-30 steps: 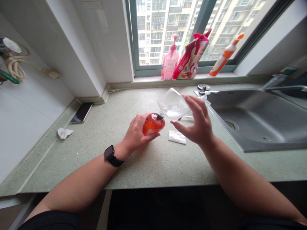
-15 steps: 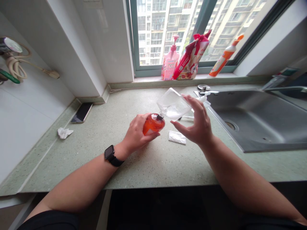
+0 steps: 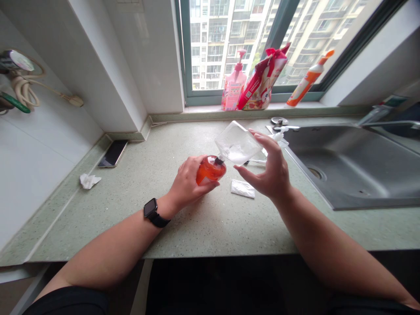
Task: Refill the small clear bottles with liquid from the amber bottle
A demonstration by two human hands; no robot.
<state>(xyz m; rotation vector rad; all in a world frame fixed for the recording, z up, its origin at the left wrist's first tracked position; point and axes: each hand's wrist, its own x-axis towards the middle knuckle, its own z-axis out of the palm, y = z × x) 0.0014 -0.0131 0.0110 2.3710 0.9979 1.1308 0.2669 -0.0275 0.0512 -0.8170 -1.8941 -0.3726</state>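
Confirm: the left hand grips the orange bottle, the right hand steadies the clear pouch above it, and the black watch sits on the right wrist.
Wrong wrist: the black watch sits on the left wrist, in the head view. The left hand grips the orange bottle, the right hand steadies the clear pouch above it.

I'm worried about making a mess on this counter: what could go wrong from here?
The clear pouch sits tilted on the neck of the orange bottle gripped by the left hand. The open right hand seems to steady it only lightly, so it could slip off. Any spill might wet the white packet just below.
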